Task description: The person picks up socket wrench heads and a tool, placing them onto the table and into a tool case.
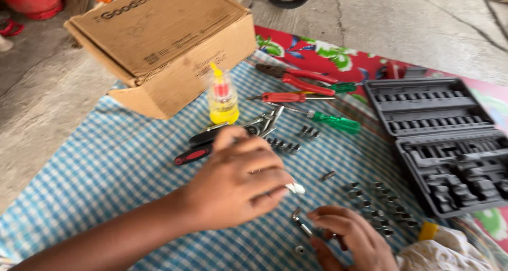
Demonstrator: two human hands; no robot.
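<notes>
My left hand (238, 184) hovers over the blue checked cloth (106, 170), fingers curled, pinching a small white piece at its fingertips. Just right of it, near the bottom edge, my right hand (346, 239) grips a small bent metal tool (300, 221), its silver end sticking out to the left. A small silver socket (300, 249) lies on the cloth below that tool. Several loose sockets (378, 205) are scattered to the right of both hands. Partly hidden behind my left hand lies a black and red handled tool (196, 153).
An open grey socket case (442, 139) sits at right. A cardboard box (159, 43) stands at the back left, a small yellow clear bottle (222, 99) beside it. Red pliers (299, 78) and red and green screwdrivers (328, 120) lie behind the hands. Bare concrete floor surrounds the cloth.
</notes>
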